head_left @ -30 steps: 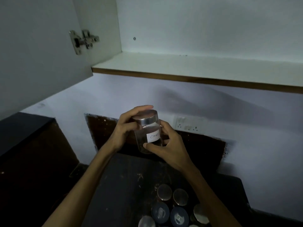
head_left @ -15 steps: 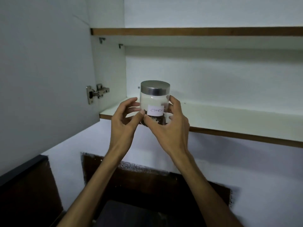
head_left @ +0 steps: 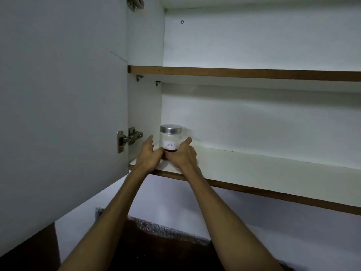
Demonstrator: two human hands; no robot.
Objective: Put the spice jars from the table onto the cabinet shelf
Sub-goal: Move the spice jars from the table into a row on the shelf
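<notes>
Jar now on shelf, cloves inside

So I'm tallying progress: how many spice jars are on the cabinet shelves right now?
1. The jar labelled Cloves stands at the lower shelf's left end, between both hands. The upper shelf's top surface is hidden from this angle.

Dim light; white wall below; open cabinet door at left.

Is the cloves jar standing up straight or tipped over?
Upright. The cloves jar stands on the lower shelf with its metal lid level on top, left hand and right hand beside it.
</notes>
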